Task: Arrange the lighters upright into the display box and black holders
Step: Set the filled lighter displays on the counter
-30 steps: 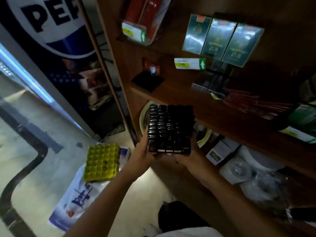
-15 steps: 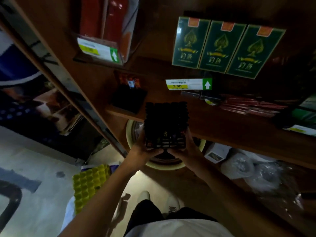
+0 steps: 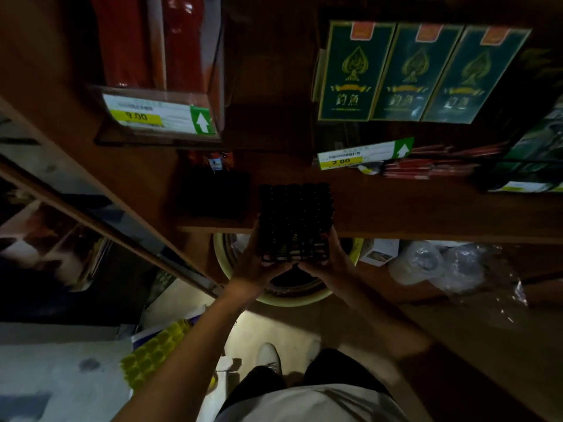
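Head view, left to right: my left hand (image 3: 256,263) grips the left side of the black holder (image 3: 295,222), my right hand (image 3: 327,263) grips its right side. Holder sits between both palms, lighter tops upward, far edge over the shelf lip (image 3: 426,233). I judge the shelf space lies straight ahead, both hands equally near.

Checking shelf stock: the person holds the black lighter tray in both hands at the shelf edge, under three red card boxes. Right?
Not quite. In the head view both the left hand and right hand do hold the black lighter tray, but the three card boxes above are green.
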Available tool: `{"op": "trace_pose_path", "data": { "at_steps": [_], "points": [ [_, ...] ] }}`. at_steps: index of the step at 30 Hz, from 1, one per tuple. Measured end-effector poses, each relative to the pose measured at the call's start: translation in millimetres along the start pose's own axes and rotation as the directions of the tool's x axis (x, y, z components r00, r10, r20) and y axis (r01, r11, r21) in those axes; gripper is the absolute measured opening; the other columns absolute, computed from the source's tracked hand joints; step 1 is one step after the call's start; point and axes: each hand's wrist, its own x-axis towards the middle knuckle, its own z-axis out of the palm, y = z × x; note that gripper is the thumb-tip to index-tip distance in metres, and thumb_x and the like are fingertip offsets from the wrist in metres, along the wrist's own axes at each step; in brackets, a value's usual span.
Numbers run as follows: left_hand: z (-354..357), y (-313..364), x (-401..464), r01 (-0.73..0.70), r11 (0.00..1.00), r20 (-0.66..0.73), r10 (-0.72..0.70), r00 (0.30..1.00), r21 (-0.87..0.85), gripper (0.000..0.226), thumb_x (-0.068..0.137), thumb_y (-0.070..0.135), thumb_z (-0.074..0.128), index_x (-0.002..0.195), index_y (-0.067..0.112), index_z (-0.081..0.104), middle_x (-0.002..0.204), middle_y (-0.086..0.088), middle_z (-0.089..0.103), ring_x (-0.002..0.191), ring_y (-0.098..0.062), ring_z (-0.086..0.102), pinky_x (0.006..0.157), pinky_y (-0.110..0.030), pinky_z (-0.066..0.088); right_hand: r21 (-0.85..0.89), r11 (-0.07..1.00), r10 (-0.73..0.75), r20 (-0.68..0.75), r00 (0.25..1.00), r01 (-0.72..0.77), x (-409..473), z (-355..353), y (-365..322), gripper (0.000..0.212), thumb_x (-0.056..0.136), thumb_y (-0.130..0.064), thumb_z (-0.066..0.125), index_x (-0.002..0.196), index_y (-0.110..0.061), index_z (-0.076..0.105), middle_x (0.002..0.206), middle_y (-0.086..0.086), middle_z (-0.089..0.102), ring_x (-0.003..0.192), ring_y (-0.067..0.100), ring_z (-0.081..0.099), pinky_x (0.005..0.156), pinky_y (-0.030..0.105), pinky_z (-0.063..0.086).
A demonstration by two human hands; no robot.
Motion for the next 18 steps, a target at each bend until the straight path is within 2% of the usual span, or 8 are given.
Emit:
{"op": "trace_pose_path", "data": {
  "at_steps": [3, 6, 7, 9, 11, 14, 16, 18],
  "points": [
    [2.4, 5.1, 6.4, -0.055, 0.998, -0.045, 0.056, 0.997, 0.008, 0.102, 0.072, 0.037, 0.087, 0.153, 0.009, 0.031, 0.147, -0.004, 0.049, 0.134, -0.018, 0.047, 0.094, -0.001, 0.037, 0.006, 1.000, -0.004, -0.064, 0.998, 0.005, 1.7, -0.5, 5.0, 0.109, 0.068, -0.047, 0.082, 0.155, -0.041, 0.016, 0.144, -0.006, 0.050, 0.132, 0.014, 0.050, 0.103, 0.051, 0.049],
    [7.6, 8.0, 7.0, -0.100, 0.995, -0.116, 0.099, 0.988, 0.000, 0.097, 0.076, 0.022, 0.084, 0.154, 0.010, 0.029, 0.146, 0.002, 0.048, 0.128, -0.007, 0.047, 0.091, 0.003, 0.035, 0.008, 1.000, -0.026, -0.126, 0.992, 0.027, -3.6, -1.5, 11.8, 0.086, 0.081, -0.031, 0.078, 0.148, -0.049, 0.028, 0.133, -0.011, 0.058, 0.115, 0.011, 0.063, 0.091, 0.044, 0.057],
    [8.6, 7.0, 5.7, -0.095, 0.995, -0.123, 0.091, 0.988, -0.023, 0.097, 0.076, 0.023, 0.084, 0.155, 0.013, 0.028, 0.144, 0.006, 0.047, 0.124, -0.001, 0.048, 0.090, 0.002, 0.037, 0.004, 0.999, -0.033, -0.143, 0.989, 0.034, -6.1, -1.8, 13.4, 0.081, 0.085, -0.025, 0.076, 0.145, -0.053, 0.029, 0.127, -0.011, 0.061, 0.103, 0.011, 0.068, 0.083, 0.039, 0.060],
    [8.6, 1.5, 0.8, -0.052, 0.995, -0.120, 0.041, 0.992, -0.087, 0.094, 0.077, 0.027, 0.083, 0.154, 0.022, 0.029, 0.141, 0.008, 0.052, 0.112, 0.007, 0.057, 0.088, -0.008, 0.049, -0.006, 0.999, -0.042, -0.163, 0.986, 0.042, -10.2, -2.5, 15.5, 0.074, 0.089, -0.022, 0.071, 0.146, -0.046, 0.032, 0.119, -0.006, 0.064, 0.084, 0.014, 0.071, 0.069, 0.031, 0.059],
    [7.8, -2.7, -6.6, 0.016, 0.990, -0.144, -0.036, 0.989, -0.139, 0.081, 0.083, 0.018, 0.079, 0.151, 0.028, 0.035, 0.123, 0.009, 0.065, 0.089, 0.014, 0.065, 0.074, -0.013, 0.055, -0.004, 1.000, -0.018, -0.189, 0.982, 0.017, -12.8, -4.3, 16.5, 0.069, 0.090, -0.022, 0.069, 0.149, -0.034, 0.036, 0.110, -0.006, 0.068, 0.075, 0.014, 0.071, 0.063, 0.026, 0.057],
    [8.6, -5.8, -13.6, 0.041, 0.982, -0.177, -0.074, 0.981, -0.186, 0.073, 0.088, 0.010, 0.072, 0.149, 0.028, 0.038, 0.099, 0.007, 0.073, 0.074, 0.000, 0.071, 0.064, -0.015, 0.055, 0.002, 1.000, -0.012, -0.209, 0.978, 0.012, -16.4, -3.9, 18.5, 0.060, 0.093, -0.016, 0.066, 0.147, -0.026, 0.041, 0.095, -0.006, 0.071, 0.070, 0.015, 0.070, 0.059, 0.024, 0.056],
    [10.6, -6.4, -14.8, 0.042, 0.977, -0.180, -0.081, 0.980, -0.209, 0.068, 0.090, 0.010, 0.070, 0.149, 0.026, 0.039, 0.088, 0.008, 0.076, 0.069, -0.010, 0.073, 0.061, -0.020, 0.057, 0.028, 0.999, -0.011, -0.218, 0.976, 0.017, -16.5, -0.3, 16.3, 0.060, 0.092, -0.017, 0.066, 0.145, -0.029, 0.041, 0.098, -0.003, 0.071, 0.069, 0.015, 0.070, 0.057, 0.024, 0.056],
    [10.9, -6.8, -9.8, 0.027, 0.982, -0.219, -0.069, 0.973, -0.189, 0.061, 0.092, 0.012, 0.068, 0.147, 0.020, 0.044, 0.082, 0.010, 0.075, 0.067, -0.011, 0.073, 0.060, -0.024, 0.059, 0.072, 0.997, 0.020, -0.244, 0.970, -0.003, -12.1, 2.7, 13.2, 0.063, 0.088, -0.026, 0.068, 0.143, -0.037, 0.039, 0.098, 0.000, 0.071, 0.067, 0.018, 0.070, 0.055, 0.025, 0.056]
  ]
}}
